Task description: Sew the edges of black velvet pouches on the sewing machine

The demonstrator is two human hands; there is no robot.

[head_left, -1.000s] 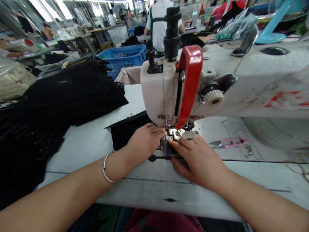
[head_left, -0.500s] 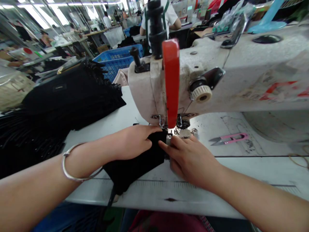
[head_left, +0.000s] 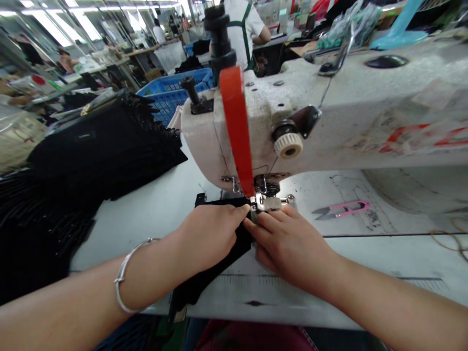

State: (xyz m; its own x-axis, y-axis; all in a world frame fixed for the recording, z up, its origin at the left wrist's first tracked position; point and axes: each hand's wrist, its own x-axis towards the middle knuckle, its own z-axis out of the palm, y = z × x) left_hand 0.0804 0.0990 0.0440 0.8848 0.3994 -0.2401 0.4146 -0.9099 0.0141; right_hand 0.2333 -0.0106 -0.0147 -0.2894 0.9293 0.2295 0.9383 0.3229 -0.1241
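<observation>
The left hand rests with bent fingers on top of a black fabric piece, and from my distant place I cannot tell whether it pinches the cloth or only presses it. I see a silver bracelet around this wrist. My right hand is not clenched; its fingers are loosely extended, and the index fingertip meets the right edge of the piece, just beside the left fingertips. The fabric lies on the white desk, its upper right part near the needle area of the sewing machine, below the red bar, while its lower end reaches the front edge of the desk. To the right I notice pink thread snips, and at far left a pile of black pieces.
</observation>
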